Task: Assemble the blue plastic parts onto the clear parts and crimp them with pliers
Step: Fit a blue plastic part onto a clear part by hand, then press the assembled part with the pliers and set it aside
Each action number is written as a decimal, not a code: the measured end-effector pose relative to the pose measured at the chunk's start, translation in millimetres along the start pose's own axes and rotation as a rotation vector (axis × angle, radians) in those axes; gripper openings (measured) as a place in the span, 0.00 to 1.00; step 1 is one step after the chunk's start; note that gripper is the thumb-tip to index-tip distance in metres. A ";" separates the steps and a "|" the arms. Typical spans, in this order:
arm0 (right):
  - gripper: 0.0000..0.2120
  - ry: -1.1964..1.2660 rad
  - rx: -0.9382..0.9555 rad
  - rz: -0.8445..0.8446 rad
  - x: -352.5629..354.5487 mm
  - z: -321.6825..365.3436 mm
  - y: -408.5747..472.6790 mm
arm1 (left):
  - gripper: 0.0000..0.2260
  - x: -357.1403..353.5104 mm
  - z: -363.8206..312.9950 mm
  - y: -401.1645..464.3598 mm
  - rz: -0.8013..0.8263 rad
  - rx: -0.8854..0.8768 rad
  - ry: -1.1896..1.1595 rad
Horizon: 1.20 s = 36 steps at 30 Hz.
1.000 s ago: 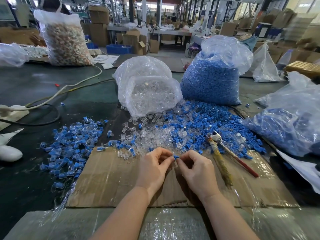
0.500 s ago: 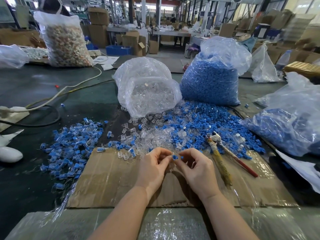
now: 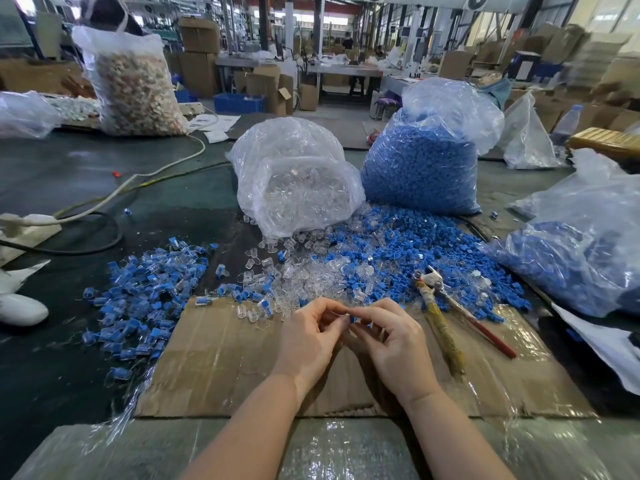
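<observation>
Head: both hands [image 3: 349, 332] pinch blue part [image 3: 352, 319]; axis unclear.

Blue plastic parts [image 3: 408, 251], clear parts [image 3: 304, 275], red-handled pliers [image 3: 460, 310], brown cardboard [image 3: 221, 355], dark green table [image 3: 86, 188]

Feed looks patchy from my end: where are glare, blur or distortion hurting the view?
Head view: glare on the plastic wrap at the near edge and on the clear bag; wide-angle bending toward the edges, right background boxes smeared; both hands, left hand and right hand, sharp, though the pinched blue part shows tiny.
</observation>
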State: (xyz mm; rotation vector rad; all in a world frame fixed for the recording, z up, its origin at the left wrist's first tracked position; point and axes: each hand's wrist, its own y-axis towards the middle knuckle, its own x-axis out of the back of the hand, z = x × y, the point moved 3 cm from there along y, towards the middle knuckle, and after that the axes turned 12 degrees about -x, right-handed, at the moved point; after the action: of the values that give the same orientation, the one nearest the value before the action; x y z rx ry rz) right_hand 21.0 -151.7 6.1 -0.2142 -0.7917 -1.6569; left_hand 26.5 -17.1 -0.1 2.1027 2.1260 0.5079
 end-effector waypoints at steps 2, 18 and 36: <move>0.11 -0.005 -0.009 -0.008 -0.9 1.2 -0.1 | 0.07 0.4 0.9 1.0 -0.005 -0.006 0.030; 0.37 -0.907 -0.875 0.052 56.4 -39.0 7.5 | 0.05 2.8 -2.0 0.9 -0.007 -0.020 0.089; 0.12 -0.446 -0.510 0.206 46.7 15.5 8.5 | 0.03 8.4 3.6 11.2 -0.174 0.211 -0.329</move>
State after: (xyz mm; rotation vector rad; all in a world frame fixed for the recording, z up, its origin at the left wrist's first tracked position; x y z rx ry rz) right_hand 12.5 -180.1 46.3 -1.0175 -0.6280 -1.6055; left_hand 37.9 -8.3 1.3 1.9079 2.2118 -0.0810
